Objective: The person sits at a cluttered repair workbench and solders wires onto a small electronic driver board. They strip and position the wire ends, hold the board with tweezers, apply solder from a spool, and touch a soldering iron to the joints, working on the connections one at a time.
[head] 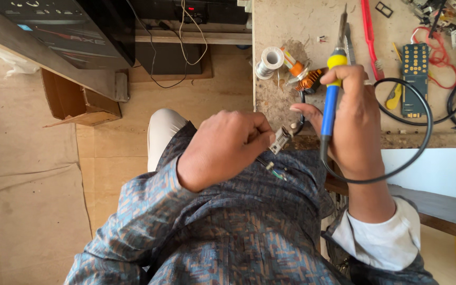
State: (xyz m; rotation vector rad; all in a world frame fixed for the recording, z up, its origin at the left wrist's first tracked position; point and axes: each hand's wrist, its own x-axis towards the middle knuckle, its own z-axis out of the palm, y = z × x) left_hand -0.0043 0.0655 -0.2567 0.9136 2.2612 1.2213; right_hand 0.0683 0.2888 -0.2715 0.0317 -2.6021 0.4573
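- Gripping tight: right hand [355, 119] wraps the soldering iron [332, 89], tip toward the frame's top.
- Left hand [222, 148] pinches a small part [281, 140] at centre, over the lap.
- Bench edge [391, 140] sits just beyond the knuckles; solder spool [269, 60] and circuit board [415, 79] crowd the upper right.
- Open floor [32, 174] at left.

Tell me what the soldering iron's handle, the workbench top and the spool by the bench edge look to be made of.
Soldering iron in the right hand: handle looks like moulded plastic, glossy blue with a yellow collar; the shaft is bare grey metal.
Workbench top: probably wood or board, matt, pale, stained and scorched.
Spool: wound with shiny silvery wire, likely solder; the core material is unclear.
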